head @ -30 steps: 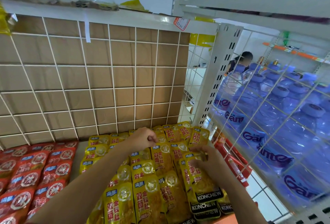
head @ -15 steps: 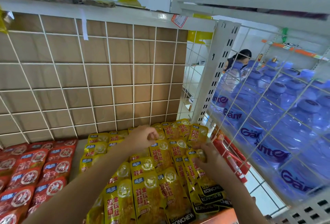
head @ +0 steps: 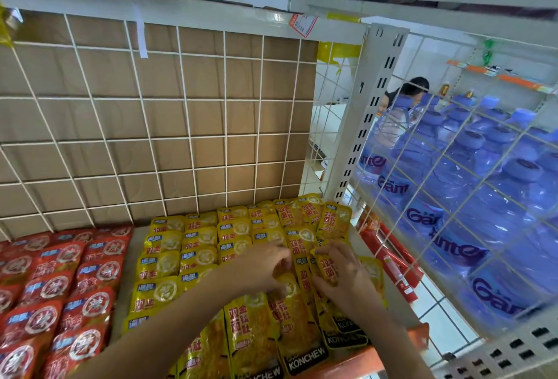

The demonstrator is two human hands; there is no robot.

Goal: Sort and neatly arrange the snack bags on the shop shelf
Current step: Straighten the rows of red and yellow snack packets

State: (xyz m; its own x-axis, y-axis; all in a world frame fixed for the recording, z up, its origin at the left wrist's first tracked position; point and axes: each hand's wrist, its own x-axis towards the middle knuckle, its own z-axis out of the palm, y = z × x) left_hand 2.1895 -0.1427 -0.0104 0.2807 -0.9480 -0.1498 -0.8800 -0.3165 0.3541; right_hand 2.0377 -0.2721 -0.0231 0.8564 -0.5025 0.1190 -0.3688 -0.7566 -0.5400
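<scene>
Several yellow snack bags (head: 196, 255) lie in overlapping rows on the shop shelf (head: 128, 258), with red snack bags (head: 60, 282) in rows to their left. My left hand (head: 265, 267) rests on the yellow bags at the middle, fingers curled and pinching the top of a bag. My right hand (head: 341, 273) lies just right of it and grips a yellow bag (head: 327, 267) in the right-hand column between thumb and fingers. Both forearms cover the near bags.
A white wire grid (head: 181, 125) backed by brown cardboard closes the shelf behind. To the right, a wire panel (head: 453, 197) fences off large blue water bottles (head: 498, 185). Red packets (head: 389, 255) lie beyond the shelf's right edge. A person (head: 407, 91) is far behind.
My left hand has come back from the far rows toward the middle, close beside my right hand. My right hand stays on the right-hand column of yellow bags.
</scene>
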